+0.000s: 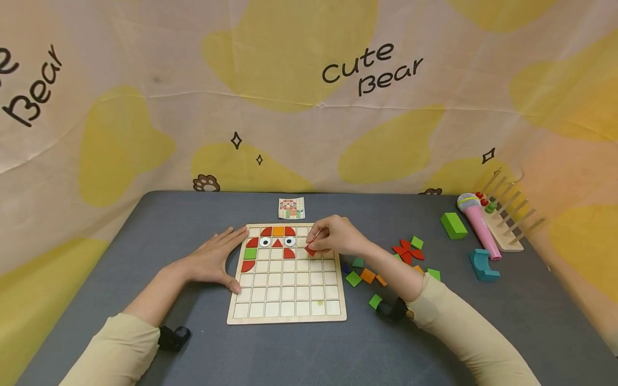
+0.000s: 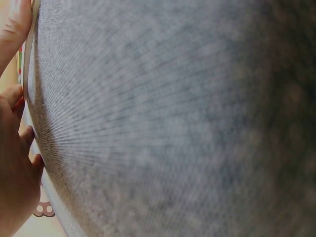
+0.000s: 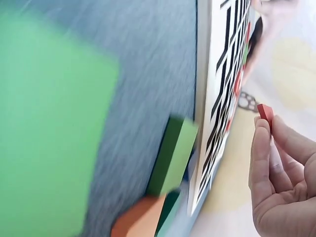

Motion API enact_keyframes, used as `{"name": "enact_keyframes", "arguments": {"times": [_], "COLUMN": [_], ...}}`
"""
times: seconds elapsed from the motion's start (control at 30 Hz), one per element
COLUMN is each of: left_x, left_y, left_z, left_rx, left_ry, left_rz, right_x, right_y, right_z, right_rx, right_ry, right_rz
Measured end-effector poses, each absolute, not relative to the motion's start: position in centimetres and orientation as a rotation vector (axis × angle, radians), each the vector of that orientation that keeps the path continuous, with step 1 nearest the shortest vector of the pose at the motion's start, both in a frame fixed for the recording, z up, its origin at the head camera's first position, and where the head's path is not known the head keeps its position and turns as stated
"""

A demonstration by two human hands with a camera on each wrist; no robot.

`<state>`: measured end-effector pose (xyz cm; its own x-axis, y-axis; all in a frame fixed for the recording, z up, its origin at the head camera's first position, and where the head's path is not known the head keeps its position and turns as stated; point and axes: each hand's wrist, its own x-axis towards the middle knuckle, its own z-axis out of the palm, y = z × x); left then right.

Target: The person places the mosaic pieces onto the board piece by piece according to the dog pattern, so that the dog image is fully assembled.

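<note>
A wooden grid board lies on the grey table, with red, orange and green pieces and two round eye tiles in its upper left cells. My left hand rests along the board's left edge, fingers spread and straight. In the left wrist view that hand shows only at the left margin. My right hand is over the board's upper right part and pinches a small red block. The right wrist view shows the red block between thumb and fingertips, its full outline partly covered.
Behind the board lies a small pattern card. Loose green, orange and red pieces are scattered to the board's right. Farther right are a green block, a teal arch block, a pink toy microphone and a pegged wooden rack.
</note>
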<state>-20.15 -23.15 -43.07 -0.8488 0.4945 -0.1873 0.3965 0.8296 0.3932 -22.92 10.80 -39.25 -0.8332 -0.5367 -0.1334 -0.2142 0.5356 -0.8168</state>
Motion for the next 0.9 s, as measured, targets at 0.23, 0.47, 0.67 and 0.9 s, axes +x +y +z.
{"name": "enact_keyframes", "arguments": {"times": [0.23,0.47,0.67,0.9], "left_x": [-20.1,-20.1,-20.1,-20.1], "left_y": [-23.1,-23.0,-22.9,-23.0], "left_z": [-43.0,-43.0,-43.0,-43.1], "left_rx": [0.69,0.672,0.666,0.661], "left_ry": [2.728,2.728,2.728,2.733], "left_rz": [0.5,0.488,0.491,0.489], "right_x": [-22.1,-21.1,-20.6,-20.4], "right_y": [8.7,7.0,6.3,5.9], "right_z": [-39.5,-40.0,-40.8,-41.2], "right_rx": [-0.526,-0.425,-0.359,-0.342], "right_ry": [2.346,2.281,2.247,2.277], "right_rz": [-1.251,-1.321,-1.375,-1.366]}}
